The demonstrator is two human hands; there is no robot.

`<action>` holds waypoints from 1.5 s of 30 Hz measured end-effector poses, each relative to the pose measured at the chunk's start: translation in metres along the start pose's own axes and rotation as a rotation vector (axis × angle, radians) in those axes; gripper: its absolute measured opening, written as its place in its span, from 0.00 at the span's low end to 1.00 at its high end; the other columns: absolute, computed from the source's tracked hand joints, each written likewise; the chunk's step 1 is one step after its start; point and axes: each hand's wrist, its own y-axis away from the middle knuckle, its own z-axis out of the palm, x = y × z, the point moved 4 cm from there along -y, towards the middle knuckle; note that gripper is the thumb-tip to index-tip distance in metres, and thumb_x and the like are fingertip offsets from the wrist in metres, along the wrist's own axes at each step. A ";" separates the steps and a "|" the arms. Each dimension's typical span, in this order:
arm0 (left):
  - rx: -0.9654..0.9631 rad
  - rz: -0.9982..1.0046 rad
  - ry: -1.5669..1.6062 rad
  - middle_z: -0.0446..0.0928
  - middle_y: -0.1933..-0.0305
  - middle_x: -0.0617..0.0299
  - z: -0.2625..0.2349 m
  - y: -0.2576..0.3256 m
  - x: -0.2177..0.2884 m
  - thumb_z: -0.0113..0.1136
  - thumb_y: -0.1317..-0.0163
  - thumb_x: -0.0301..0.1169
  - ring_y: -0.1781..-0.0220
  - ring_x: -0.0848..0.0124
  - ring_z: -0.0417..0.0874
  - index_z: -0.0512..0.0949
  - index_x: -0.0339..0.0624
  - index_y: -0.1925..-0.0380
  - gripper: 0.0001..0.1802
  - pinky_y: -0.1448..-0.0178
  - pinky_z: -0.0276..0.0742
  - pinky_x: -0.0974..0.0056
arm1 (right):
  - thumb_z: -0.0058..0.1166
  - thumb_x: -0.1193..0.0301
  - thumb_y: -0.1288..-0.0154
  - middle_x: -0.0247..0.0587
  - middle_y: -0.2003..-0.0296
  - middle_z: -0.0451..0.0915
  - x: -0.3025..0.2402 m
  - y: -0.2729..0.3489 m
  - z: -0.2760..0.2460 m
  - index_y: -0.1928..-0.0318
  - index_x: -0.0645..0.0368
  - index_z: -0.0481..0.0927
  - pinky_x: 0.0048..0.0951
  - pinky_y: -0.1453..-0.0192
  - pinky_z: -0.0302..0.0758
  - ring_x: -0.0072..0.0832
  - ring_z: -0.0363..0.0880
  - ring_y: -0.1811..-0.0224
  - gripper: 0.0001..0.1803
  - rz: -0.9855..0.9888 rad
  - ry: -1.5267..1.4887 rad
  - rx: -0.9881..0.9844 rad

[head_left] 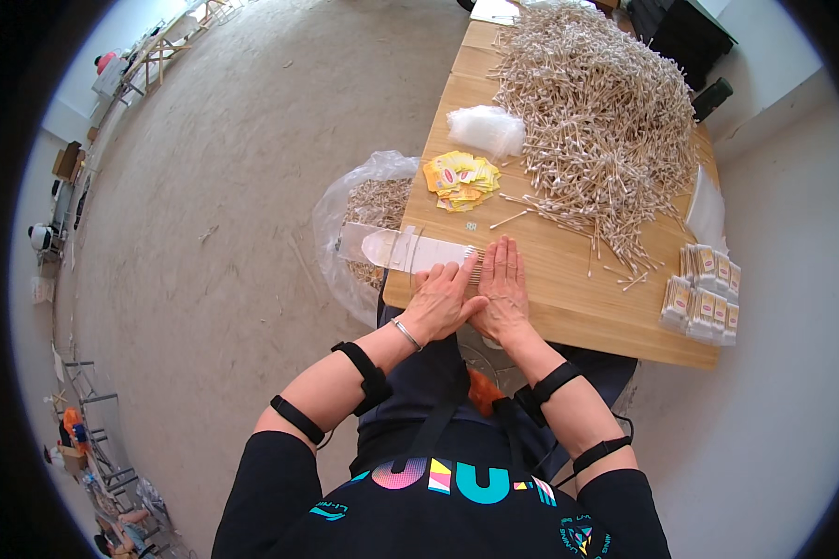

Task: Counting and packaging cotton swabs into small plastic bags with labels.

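A small row of cotton swabs point(476, 267) lies on the table near its front left corner, between my two hands. My left hand point(438, 298) reaches over the near end of a pale flat strip point(433, 253), its fingers extended and touching the swabs' left ends. Flat on the wood beside the row rests my right hand point(503, 291), fingers straight and together along the swabs' right side. The strip juts past the table's left edge, with a rounded clear plastic piece point(378, 248) at its outer end. My fingers partly hide the swabs.
A big heap of loose cotton swabs point(597, 112) covers the table's far side. Yellow printed cards point(461, 180) and clear plastic bags point(488, 129) lie left of it. Filled swab packs point(702, 296) stand at the right edge. An open plastic bag of swabs point(331, 210) sits below the table's left edge.
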 end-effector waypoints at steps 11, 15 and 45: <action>-0.029 0.003 -0.023 0.72 0.56 0.54 0.001 -0.004 -0.002 0.48 0.37 0.54 0.52 0.58 0.72 0.57 0.40 0.34 0.39 0.50 0.59 0.55 | 0.46 0.53 0.44 0.63 0.29 0.38 -0.001 0.000 -0.002 0.32 0.74 0.43 0.44 0.24 0.31 0.50 0.32 0.25 0.49 0.015 -0.045 -0.010; -0.045 -0.053 0.012 0.73 0.55 0.53 -0.001 -0.007 -0.001 0.49 0.36 0.49 0.52 0.58 0.73 0.57 0.42 0.34 0.35 0.50 0.60 0.54 | 0.46 0.53 0.44 0.64 0.29 0.40 -0.001 0.000 -0.001 0.32 0.75 0.45 0.45 0.24 0.32 0.51 0.33 0.25 0.48 0.009 -0.053 0.020; -0.027 -0.107 0.186 0.77 0.59 0.42 0.006 -0.025 -0.009 0.56 0.42 0.30 0.53 0.49 0.78 0.58 0.36 0.38 0.32 0.51 0.70 0.51 | 0.46 0.56 0.43 0.66 0.32 0.47 0.000 0.000 0.001 0.34 0.75 0.51 0.48 0.24 0.38 0.53 0.40 0.26 0.44 -0.007 -0.071 0.164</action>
